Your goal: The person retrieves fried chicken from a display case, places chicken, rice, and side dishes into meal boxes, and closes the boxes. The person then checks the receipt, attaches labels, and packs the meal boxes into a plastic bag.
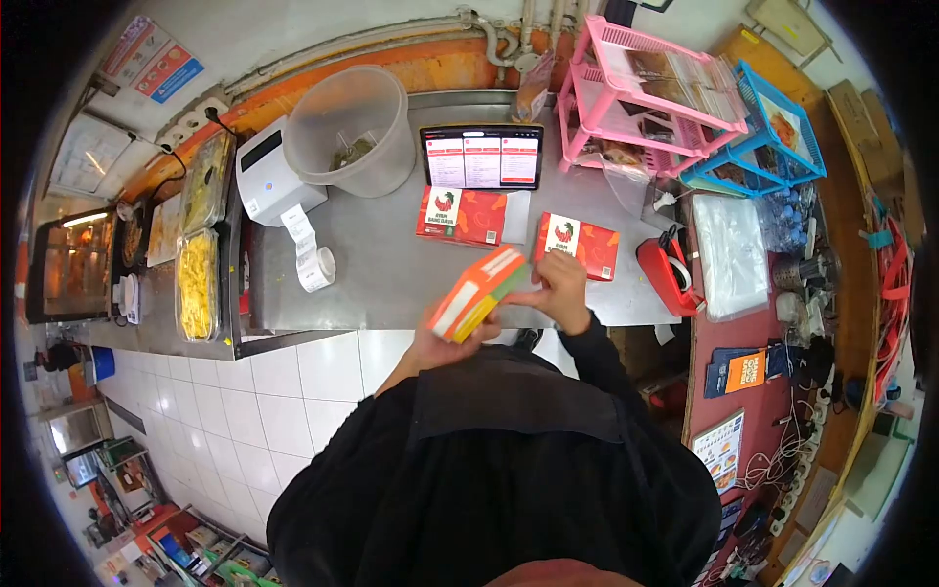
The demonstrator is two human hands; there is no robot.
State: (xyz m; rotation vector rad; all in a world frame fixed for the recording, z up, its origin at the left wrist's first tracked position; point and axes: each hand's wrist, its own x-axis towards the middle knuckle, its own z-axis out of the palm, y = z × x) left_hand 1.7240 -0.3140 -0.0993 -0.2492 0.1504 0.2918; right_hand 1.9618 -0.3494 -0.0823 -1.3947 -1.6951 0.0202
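Observation:
A small box (476, 296) with red, white, green and yellow faces is held tilted in front of the body, over the counter's front edge. My left hand (442, 342) is wrapped round its lower left end. At its right side, my right hand (558, 293) has its fingers bent together, with the thumb reaching to the box; whether they pinch anything is too small to tell. Beyond the hands lie two flat red boxes with white labels, one on the left (460, 215) and one on the right (593, 248), near my right hand.
A tablet (482, 158) stands behind the boxes. Left are a clear bucket (377, 127), a printer (277, 176) with a paper strip (303, 249) and a yellow food tray (199, 284). Right are pink racks (611, 108), a red tape dispenser (667, 274) and plastic bags (729, 254).

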